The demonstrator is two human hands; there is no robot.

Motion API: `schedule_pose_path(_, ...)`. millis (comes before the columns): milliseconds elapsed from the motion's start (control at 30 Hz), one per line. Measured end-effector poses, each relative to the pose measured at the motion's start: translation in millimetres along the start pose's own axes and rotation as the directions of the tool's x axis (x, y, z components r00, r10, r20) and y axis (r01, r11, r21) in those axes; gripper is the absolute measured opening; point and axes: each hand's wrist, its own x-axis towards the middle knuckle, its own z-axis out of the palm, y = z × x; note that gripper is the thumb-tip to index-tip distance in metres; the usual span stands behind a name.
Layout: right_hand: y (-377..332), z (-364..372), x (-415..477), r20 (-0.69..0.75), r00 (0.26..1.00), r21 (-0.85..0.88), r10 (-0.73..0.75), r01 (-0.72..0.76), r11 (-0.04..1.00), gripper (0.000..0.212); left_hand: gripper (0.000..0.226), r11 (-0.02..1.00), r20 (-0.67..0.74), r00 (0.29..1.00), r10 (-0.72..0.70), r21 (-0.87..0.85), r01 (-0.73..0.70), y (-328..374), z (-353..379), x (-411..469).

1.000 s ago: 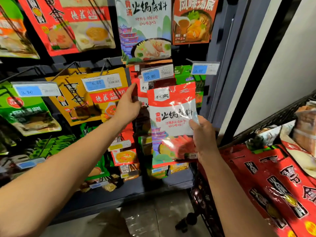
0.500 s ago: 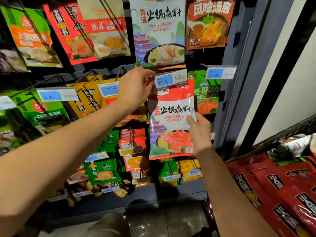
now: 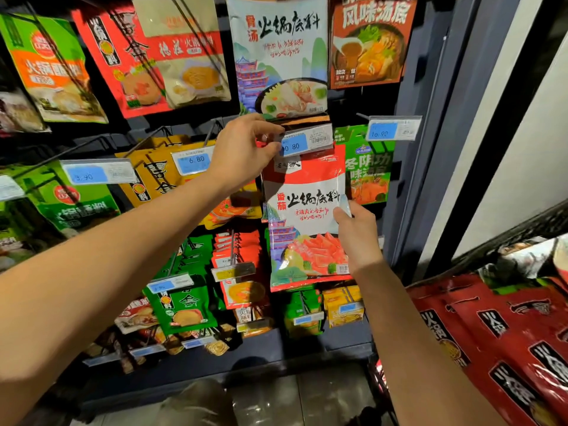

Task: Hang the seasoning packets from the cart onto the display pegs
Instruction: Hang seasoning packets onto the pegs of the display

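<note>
Two grasps: left hand [image 3: 246, 149] pinches price tag [image 3: 307, 141], 12 o'clock; right hand [image 3: 358, 235] grips packet [image 3: 304, 216], 3 o'clock edge; keep packet level while threading.

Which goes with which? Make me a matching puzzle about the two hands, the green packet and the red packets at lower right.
1 left hand
2 right hand
3 green packet
4 red packets

a lie in the cart
b pinches the blue price tag
c hangs right of the tomato packet
d grips the tomato packet's right edge

Pairs: 1-b, 2-d, 3-c, 4-a
</note>
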Motion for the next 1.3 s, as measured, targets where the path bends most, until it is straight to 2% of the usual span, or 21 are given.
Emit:
schedule_pose_path(333,2,3,7,-0.052,0.999,-0.112,-0.009,0.004,0.994,0.027,0.023,0.997,0.006,0.998,-0.061,-0.043,0.061,-3,4,5)
schedule_pose_path(667,7,14,28,-0.049,0.998,-0.164,0.049,-0.057,0.985,0.03,0.021,0.996,0.002,0.998,-0.069,-0.058,0.069,-2,4,5)
schedule_pose_path(833,19,12,28,-0.037,0.999,-0.322,0.027,-0.038,0.946,0.046,0.02,0.995,0.027,0.996,-0.083,-0.052,0.084,1,1,5)
schedule_pose_path(967,22,13,33,-0.011,1.0,-0.304,0.029,-0.031,0.952,0.047,0.019,0.995,0.039,0.995,-0.089,-0.038,0.09,2,0,5)
schedule_pose_path(1167,19,17,51,0.042,0.977,-0.136,0.208,-0.201,0.97,0.056,0.02,0.997,0.036,0.997,-0.071,-0.036,0.072,1,1,5)
schedule_pose_path(1300,22,21,50,0.017,0.985,-0.179,0.172,-0.166,0.97,0.054,0.019,0.997,0.024,0.997,-0.07,-0.042,0.071,-2,2,5)
